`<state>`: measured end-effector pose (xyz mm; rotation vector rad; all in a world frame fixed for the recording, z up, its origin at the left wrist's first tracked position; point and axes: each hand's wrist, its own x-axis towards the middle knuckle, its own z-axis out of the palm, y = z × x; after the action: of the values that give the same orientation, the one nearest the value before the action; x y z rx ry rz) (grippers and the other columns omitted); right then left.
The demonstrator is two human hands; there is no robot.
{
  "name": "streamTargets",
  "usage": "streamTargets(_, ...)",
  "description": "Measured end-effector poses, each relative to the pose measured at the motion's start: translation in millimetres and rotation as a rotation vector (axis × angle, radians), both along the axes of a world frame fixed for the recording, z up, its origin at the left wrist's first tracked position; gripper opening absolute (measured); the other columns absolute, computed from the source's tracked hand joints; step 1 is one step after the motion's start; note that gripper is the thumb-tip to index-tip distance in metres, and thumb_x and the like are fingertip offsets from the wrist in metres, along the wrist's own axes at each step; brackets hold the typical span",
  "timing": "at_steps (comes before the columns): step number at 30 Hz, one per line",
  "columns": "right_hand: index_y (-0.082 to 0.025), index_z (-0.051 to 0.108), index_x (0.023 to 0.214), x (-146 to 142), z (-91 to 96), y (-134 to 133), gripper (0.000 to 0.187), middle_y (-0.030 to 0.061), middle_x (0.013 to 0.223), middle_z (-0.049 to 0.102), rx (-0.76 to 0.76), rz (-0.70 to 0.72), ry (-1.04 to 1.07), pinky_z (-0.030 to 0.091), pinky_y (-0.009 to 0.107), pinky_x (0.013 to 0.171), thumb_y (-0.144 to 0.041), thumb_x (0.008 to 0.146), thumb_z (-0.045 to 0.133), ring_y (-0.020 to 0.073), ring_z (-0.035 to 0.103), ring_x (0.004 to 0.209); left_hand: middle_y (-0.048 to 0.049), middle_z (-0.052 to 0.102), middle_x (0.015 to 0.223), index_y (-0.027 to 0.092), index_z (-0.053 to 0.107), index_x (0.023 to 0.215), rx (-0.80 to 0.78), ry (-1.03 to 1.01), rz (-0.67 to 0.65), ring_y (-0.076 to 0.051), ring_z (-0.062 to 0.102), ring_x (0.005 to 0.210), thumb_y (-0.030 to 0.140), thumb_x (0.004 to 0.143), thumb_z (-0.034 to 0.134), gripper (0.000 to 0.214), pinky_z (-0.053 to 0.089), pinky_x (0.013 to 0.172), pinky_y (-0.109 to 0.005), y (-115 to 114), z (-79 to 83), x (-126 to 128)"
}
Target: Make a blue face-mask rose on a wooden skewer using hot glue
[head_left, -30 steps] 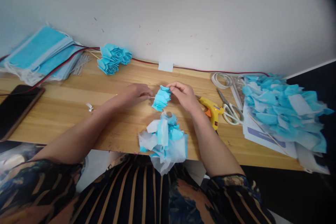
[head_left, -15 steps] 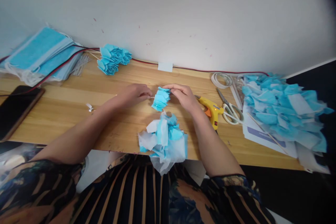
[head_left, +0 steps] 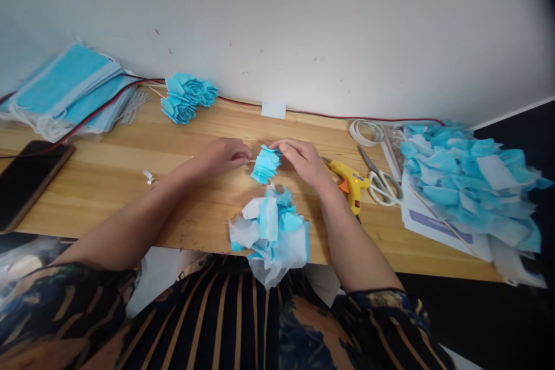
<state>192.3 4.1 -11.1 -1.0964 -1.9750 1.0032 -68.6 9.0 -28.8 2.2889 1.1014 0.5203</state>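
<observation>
My left hand is closed in a pinch on the thin stick of a blue fabric flower. The flower lies sideways above the table, its layered petals pointing right. At the petals' far right edge, my right hand has its thumb and index finger closed on the flower. Just below, a loose heap of blue and white petals rests at the table's front edge and hangs partly over it. A yellow glue gun lies close to my right wrist, partly behind it.
Finished blue flowers lie at the back left, beside a stack of blue face masks. A phone is at far left. Scissors, a tape roll and a large petal pile occupy the right. A cable runs along the wall.
Almost nothing differs. My right fingers have shifted very slightly at the flower's upper petals; my left hand keeps the stick in the same place.
</observation>
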Motion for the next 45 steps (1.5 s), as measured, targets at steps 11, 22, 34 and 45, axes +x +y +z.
streamTargets(11, -0.02, 0.079, 0.099, -1, 0.3, 0, 0.034, 0.0035, 0.107, 0.081, 0.019, 0.009, 0.002, 0.052, 0.032, 0.09, -0.039, 0.1, 0.051, 0.0207, 0.073, 0.1, -0.0054, 0.072, 0.087, 0.02, 0.078, 0.111, 0.219, -0.276, 0.018, -0.017, 0.064, 0.077, 0.029, 0.094, 0.068, 0.021, 0.045, 0.07, -0.028, 11, -4.1, 18)
streamTargets(22, -0.023, 0.079, 0.111, 10, 5.2, 4, 0.034, 0.0047, 0.119, 0.08, 0.123, -0.009, -0.051, 0.052, 0.037, 0.099, -0.038, 0.1, 0.051, 0.0234, 0.072, 0.113, -0.0064, 0.075, 0.087, 0.019, 0.08, 0.099, 0.246, -0.334, -0.013, -0.017, 0.066, 0.078, 0.026, 0.094, 0.068, 0.015, 0.047, 0.072, -0.027, 18, -10.8, 23)
streamTargets(34, -0.022, 0.072, 0.126, 18, 12.1, -16, 0.042, 0.007, 0.122, 0.076, 0.469, 0.115, -0.427, 0.051, 0.045, 0.102, -0.011, 0.096, 0.045, 0.0254, 0.066, 0.114, -0.0053, 0.072, 0.085, 0.021, 0.082, 0.103, 0.266, -0.329, -0.041, -0.016, 0.065, 0.077, 0.021, 0.096, 0.063, 0.02, 0.045, 0.07, -0.027, 20, -14.3, 19)
streamTargets(45, -0.028, 0.072, 0.12, 15, 3.1, -18, 0.046, 0.0047, 0.126, 0.075, 0.394, 0.085, -0.423, 0.049, 0.049, 0.108, -0.007, 0.092, 0.042, 0.0257, 0.065, 0.12, -0.0073, 0.073, 0.089, 0.018, 0.075, 0.094, 0.344, -0.267, 0.005, -0.019, 0.065, 0.083, 0.031, 0.097, 0.063, 0.018, 0.049, 0.076, -0.031, 5, 15.2, 1)
